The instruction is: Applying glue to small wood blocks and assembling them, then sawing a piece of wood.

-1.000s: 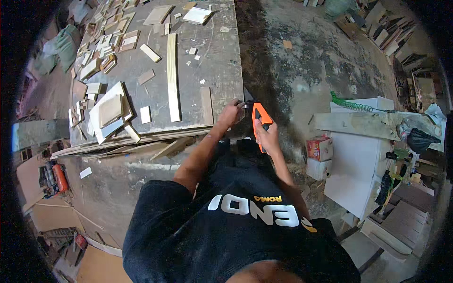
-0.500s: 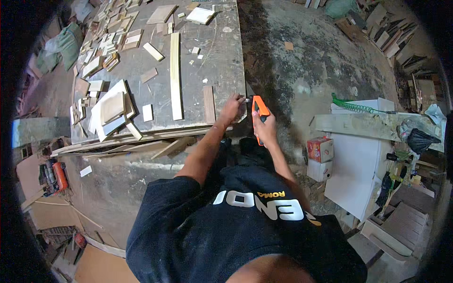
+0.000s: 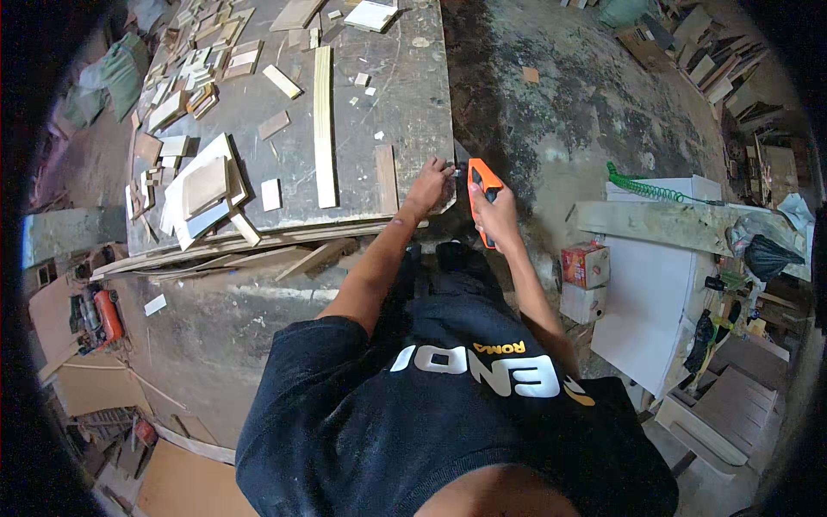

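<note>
My right hand [image 3: 497, 215] is closed around the orange and black handle of a handsaw [image 3: 485, 177], held just off the right edge of the workbench [image 3: 388, 95]. The saw's blade is thin and dark, hard to make out against the floor, and points away from me along the bench edge. At the bench's near right corner rests my left hand [image 3: 429, 185], its fingers bent together at the edge. A small pale bit shows by the fingertips, too small to name. Left of that hand lies a brown wooden strip [image 3: 386, 179].
A long pale wood strip [image 3: 324, 129] and several loose wood offcuts [image 3: 207, 185] lie across the bench. Right of me are a white panel [image 3: 642, 302], a red and white box [image 3: 585, 265] and a green coiled hose [image 3: 637, 184]. A red tool [image 3: 108, 315] lies on the left.
The saw and my right hand have shifted slightly away from me and to the right. My left hand stays at the bench corner. The whole view has shifted a little.
</note>
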A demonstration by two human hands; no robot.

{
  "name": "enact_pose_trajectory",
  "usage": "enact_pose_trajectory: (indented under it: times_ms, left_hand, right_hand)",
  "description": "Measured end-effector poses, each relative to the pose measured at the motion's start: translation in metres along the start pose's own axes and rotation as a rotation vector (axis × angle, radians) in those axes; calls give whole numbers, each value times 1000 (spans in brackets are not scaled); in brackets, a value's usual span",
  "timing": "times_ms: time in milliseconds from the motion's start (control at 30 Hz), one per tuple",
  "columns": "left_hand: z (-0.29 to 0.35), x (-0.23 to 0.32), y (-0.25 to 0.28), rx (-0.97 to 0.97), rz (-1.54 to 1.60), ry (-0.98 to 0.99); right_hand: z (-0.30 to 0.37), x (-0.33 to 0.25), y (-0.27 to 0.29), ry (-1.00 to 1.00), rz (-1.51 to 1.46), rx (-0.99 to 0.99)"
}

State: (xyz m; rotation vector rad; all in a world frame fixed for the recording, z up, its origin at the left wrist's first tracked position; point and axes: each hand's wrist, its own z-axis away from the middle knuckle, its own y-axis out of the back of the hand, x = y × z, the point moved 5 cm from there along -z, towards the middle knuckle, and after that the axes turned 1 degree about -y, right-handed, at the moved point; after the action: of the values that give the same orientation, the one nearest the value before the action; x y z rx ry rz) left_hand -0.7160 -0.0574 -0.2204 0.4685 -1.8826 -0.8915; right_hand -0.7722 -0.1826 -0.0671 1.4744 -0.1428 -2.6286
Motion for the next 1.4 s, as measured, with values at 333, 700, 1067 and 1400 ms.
enact_pose_trajectory:
  times_ms: [333,700,1067,1400]
  left_hand:
    - [-2,-2,-9,-33,-2,47]
    - [-2,-1,-1,7,35,37]
    - [-4,-2,-6,77,-13,12]
    - [-4,-5,-11,36,-10,56]
  right_hand:
    - [-13,-28,14,4,-15,14]
    - [-32,-54,6,-40,145,-5]
    - [-87,-87,16,-224,11,-165]
    - [39,-35,8,30,3,24]
